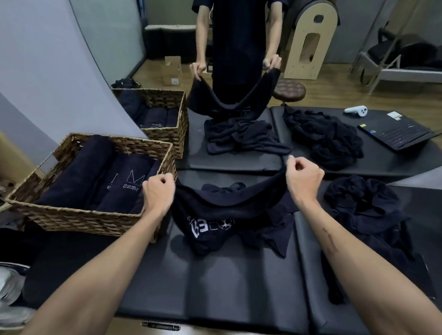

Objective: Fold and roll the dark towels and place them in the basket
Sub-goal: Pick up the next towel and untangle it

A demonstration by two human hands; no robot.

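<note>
**Dark towel held up by two corners over the padded desk**

Both forearms reach forward over the near edge of the black padded desk (206, 284). The left hand (158, 193) has its fingers curled tight round one top corner of a dark towel (225, 201); the right hand (302, 181) pinches the other top corner the same way. Between the two hands the towel's upper edge sags in a shallow curve, its long axis running left to right across the desk, the right end a little farther away than the left. Its lower part hangs down and bunches on the desk surface, with white printed lettering showing near the bottom.

Just left of the left hand, at the desk's left edge, stands a woven basket (80, 217) with several rolled dark towels (83, 173) lying side by side, their long axes pointing away from the person. Toward the right edge lies a crumpled heap of dark towels (364, 203).

Along the far edge of the desk a mirror (92, 40) repeats the scene: a standing person in dark clothes holding the towel, the basket and the heap.
</note>
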